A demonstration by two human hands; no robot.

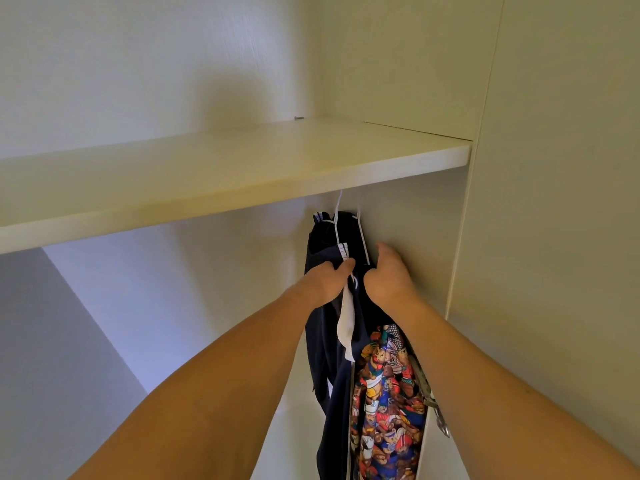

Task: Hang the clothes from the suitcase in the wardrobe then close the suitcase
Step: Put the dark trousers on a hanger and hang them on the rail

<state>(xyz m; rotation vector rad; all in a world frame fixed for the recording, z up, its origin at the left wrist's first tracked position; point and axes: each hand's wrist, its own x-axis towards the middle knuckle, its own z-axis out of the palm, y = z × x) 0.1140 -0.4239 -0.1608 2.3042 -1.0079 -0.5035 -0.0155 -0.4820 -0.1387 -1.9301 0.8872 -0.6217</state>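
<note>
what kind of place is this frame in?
Almost certainly inside a wardrobe: a cream shelf overhead, white hangers hooked beneath it, and a dark garment and a bear-print garment hanging by the side panel.

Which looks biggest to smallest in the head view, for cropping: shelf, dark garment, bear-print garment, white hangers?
1. shelf
2. dark garment
3. bear-print garment, close to it and partly cut off, so unsure
4. white hangers

Wardrobe (540,168): cream walls and cream shelf (221,174); hangers (337,223): white wire. Dark garment (332,341): navy, with white striped trim at the collar and a white lining; patterned garment (388,410): crowded teddy-bear print in red, blue, yellow, brown and white
</note>
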